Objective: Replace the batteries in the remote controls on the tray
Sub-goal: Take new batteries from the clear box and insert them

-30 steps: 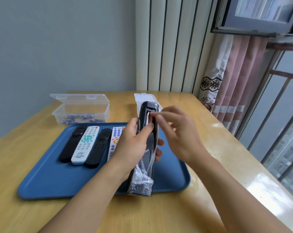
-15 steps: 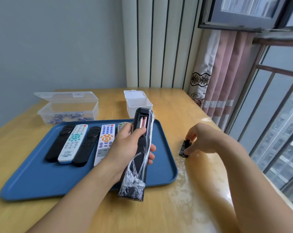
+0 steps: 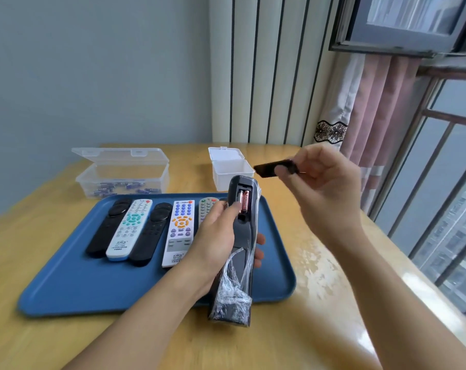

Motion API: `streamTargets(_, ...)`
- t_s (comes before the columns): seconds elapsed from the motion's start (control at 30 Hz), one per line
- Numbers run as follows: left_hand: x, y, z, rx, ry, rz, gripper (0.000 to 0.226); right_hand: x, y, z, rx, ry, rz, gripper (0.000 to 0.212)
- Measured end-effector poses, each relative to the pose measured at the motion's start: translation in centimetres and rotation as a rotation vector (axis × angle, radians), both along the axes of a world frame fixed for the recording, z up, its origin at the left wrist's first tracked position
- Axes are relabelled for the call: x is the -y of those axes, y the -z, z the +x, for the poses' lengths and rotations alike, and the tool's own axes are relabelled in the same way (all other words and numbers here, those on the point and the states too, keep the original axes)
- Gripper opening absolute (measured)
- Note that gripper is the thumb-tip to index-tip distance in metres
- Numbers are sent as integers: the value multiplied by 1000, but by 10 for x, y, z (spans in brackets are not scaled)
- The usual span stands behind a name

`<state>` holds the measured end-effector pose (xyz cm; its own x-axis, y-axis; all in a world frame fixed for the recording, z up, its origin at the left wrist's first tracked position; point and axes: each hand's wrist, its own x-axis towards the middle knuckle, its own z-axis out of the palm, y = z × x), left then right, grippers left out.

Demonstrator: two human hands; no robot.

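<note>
Above the blue plastic tray point(image 3: 66, 284), left hand point(image 3: 213, 244) grips the dark plastic-wrapped remote point(image 3: 241, 244), back up, two pink batteries point(image 3: 243, 202) seated in the open bay. Right hand point(image 3: 322, 182) pinches the small black battery cover point(image 3: 274, 168) just beyond it. Likely cover-refit step: align the cover over the bay, then slide it home.

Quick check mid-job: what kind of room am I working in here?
Probably a home room in a high-rise flat: a wooden table by a barred window overlooking tower blocks, with a pink curtain and a plain grey wall.
</note>
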<state>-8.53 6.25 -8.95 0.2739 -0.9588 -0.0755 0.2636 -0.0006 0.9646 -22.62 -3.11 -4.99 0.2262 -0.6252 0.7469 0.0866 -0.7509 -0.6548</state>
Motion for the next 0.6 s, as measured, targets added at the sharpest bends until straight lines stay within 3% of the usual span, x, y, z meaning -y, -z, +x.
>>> streamTargets(0.13, 1, -1, 2, -32, -47, -24, 55, -12, 30, 24, -173, 111, -276, 20)
streamTargets(0.23, 0, -3, 2, -31, -72, -49, 48, -9, 36, 28, -220, 142, -429, 18)
streamTargets(0.37, 2, -2, 4, 10, -114, -88, 33, -12, 39, 34, -228, 172, -455, 24)
streamTargets(0.6, 1, -2, 0, 25, -64, -154, 40, -16, 40, 36, -128, 269, -499, 19)
